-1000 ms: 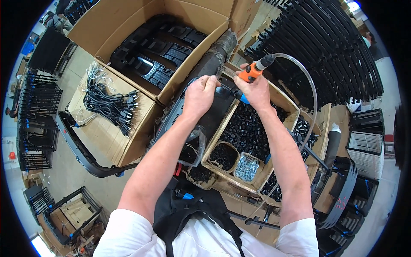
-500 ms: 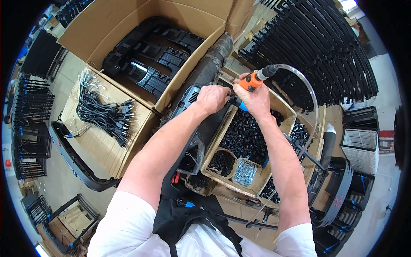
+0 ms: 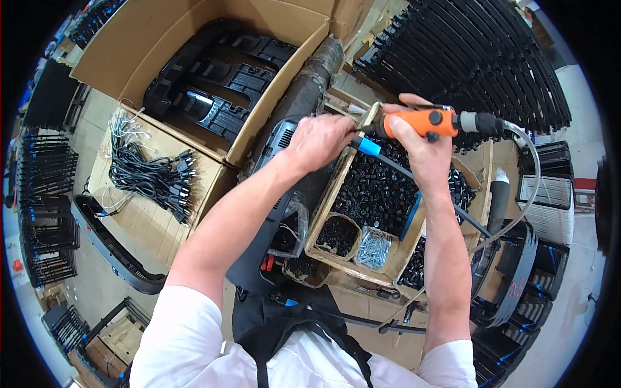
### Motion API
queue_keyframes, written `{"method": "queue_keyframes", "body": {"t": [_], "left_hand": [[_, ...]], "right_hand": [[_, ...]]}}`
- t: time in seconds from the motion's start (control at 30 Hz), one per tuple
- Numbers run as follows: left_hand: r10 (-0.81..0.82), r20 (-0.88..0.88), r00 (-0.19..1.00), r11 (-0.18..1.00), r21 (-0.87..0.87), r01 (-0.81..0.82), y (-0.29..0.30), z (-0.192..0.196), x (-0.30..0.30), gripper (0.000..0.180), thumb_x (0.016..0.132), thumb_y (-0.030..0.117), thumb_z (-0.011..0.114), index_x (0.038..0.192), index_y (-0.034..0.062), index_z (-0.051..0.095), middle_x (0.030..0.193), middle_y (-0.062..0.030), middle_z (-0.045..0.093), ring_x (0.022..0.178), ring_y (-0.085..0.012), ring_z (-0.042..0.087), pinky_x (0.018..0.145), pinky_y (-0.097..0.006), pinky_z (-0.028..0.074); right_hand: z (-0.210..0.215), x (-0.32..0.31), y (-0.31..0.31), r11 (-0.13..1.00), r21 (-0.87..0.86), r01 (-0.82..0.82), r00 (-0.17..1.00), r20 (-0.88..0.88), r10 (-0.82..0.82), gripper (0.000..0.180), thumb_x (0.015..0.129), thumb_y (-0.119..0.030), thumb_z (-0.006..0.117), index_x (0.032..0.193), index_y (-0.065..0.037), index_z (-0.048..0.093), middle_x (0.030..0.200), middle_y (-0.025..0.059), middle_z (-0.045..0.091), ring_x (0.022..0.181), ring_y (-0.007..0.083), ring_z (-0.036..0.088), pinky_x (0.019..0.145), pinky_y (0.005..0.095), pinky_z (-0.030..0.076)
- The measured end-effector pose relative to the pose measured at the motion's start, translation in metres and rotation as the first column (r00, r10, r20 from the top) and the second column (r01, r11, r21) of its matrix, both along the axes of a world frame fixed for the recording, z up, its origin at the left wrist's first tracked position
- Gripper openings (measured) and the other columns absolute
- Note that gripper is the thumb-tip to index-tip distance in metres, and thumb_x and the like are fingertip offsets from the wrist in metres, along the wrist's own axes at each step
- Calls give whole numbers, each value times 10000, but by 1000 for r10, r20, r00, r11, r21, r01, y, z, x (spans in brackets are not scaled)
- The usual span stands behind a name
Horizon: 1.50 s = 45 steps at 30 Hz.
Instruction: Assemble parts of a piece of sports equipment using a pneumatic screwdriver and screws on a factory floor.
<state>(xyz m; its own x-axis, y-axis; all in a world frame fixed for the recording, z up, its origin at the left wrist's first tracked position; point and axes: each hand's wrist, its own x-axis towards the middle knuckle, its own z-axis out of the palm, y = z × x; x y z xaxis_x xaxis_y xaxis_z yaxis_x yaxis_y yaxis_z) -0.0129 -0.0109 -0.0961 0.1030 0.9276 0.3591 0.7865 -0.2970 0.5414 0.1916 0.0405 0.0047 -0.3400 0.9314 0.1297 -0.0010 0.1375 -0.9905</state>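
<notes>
My right hand (image 3: 424, 152) grips an orange air screwdriver (image 3: 427, 121) with a clear hose (image 3: 527, 174) trailing off to the right. The tool's tip points left toward my left hand (image 3: 321, 139), which rests closed on a long black plastic part (image 3: 284, 194) lying diagonally on the bench. A blue-handled piece (image 3: 369, 147) shows between the two hands. What my left fingers pinch is hidden.
A cardboard tray (image 3: 330, 194) holds small black parts and a pile of silver screws (image 3: 373, 249). A big carton of black mouldings (image 3: 213, 77) sits at top left, a flat box of black cables (image 3: 152, 178) at left. Stacked black grilles (image 3: 472, 58) fill the top right.
Both hands and the orange tool have shifted toward the right and a little lower in view; the tool now lies more level, tip close to my left hand.
</notes>
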Motion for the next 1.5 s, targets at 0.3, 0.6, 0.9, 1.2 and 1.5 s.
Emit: {"method": "queue_keyframes", "body": {"t": [0.3, 0.6, 0.9, 1.2, 1.5], "left_hand": [[228, 42, 973, 969, 86, -231, -85, -7, -17, 239, 947, 296, 766, 1079, 102, 723, 904, -96, 754, 840, -306, 745, 718, -430, 599], [419, 390, 820, 905, -250, -344, -108, 90, -95, 411, 931, 383, 797, 1228, 103, 751, 710, -70, 638, 665, -227, 651, 666, -370, 529], [204, 459, 865, 945, -324, -51, -79, 117, -155, 595, 917, 383, 827, 1379, 35, 686, 889, -89, 683, 852, -199, 657, 801, -372, 537], [3, 774, 633, 942, -215, 258, -61, 58, -169, 715, 920, 464, 843, 1495, 95, 630, 1180, -61, 708, 1103, -151, 643, 1004, -325, 524], [6, 878, 478, 870, -241, 431, -51, 54, -166, 713, 914, 377, 858, 1514, 76, 614, 1377, -81, 695, 1296, -200, 619, 1192, -384, 442]], "right_hand": [[-8, -37, -40, 984, -61, -170, 985, 21, 171, 510, 897, -54, 835, 1349, 17, 609, 1202, 165, 751, 1082, 185, 723, 999, 344, 581], [-7, -105, -39, 951, -6, -310, 932, 196, 305, 536, 909, -104, 850, 1368, 28, 608, 1179, 126, 768, 1071, 166, 723, 977, 330, 585], [-28, -162, -31, 923, 95, -374, 843, 450, 295, 522, 887, -213, 865, 1295, 36, 656, 1052, 94, 768, 987, 152, 720, 920, 320, 572], [-37, -173, -31, 922, 70, -380, 874, 354, 333, 499, 914, -197, 867, 1297, 29, 642, 1079, 54, 730, 976, 114, 677, 909, 297, 572], [-50, -174, -25, 905, 90, -415, 828, 449, 335, 368, 892, -211, 819, 1175, -5, 705, 1017, 93, 759, 959, 197, 726, 870, 357, 580]]}}
